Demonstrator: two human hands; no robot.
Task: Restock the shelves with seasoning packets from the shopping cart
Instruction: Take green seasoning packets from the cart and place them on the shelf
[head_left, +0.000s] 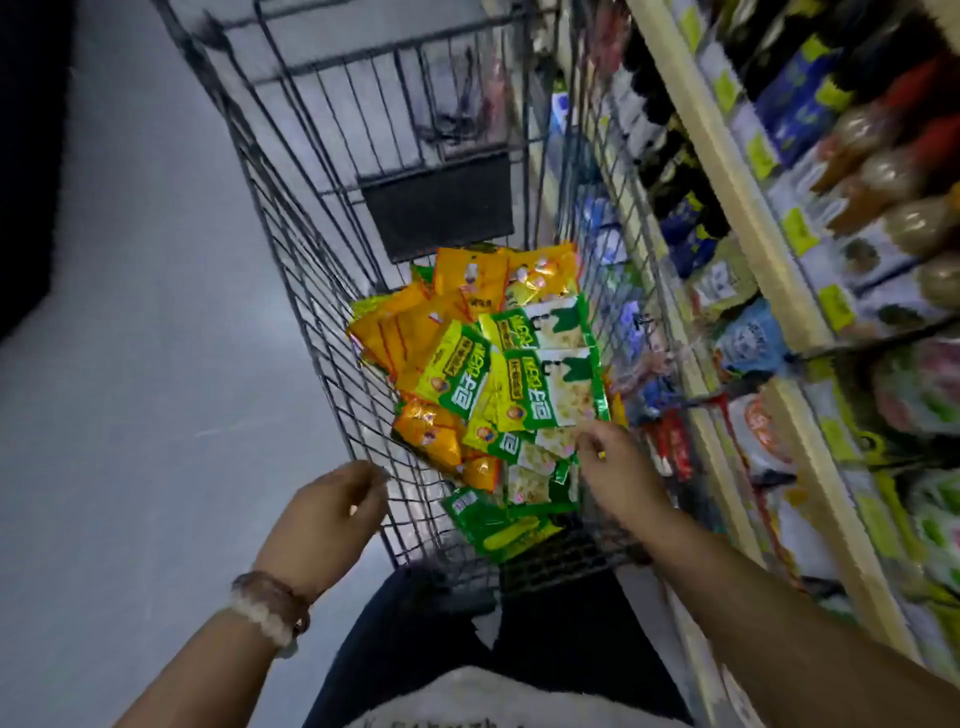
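Note:
A wire shopping cart (291, 270) stands in front of me, holding a heap of seasoning packets. Green packets (540, 384) lie on top toward the near and right side, orange ones (467, 291) further back. My right hand (618, 473) reaches into the cart, and its fingertips pinch the near edge of a green packet. My left hand (327, 514), with beaded bracelets at the wrist, hovers at the cart's near left wire edge, fingers loosely curled and holding nothing. The shelves (737, 197) run along the right, blurred.
The shelves on the right carry bottles, jars and bagged goods with yellow price tags (797, 231). Bare grey floor (130, 312) lies to the left of the cart. A dark flap (436, 202) sits at the cart's far end. My dark trousers show below.

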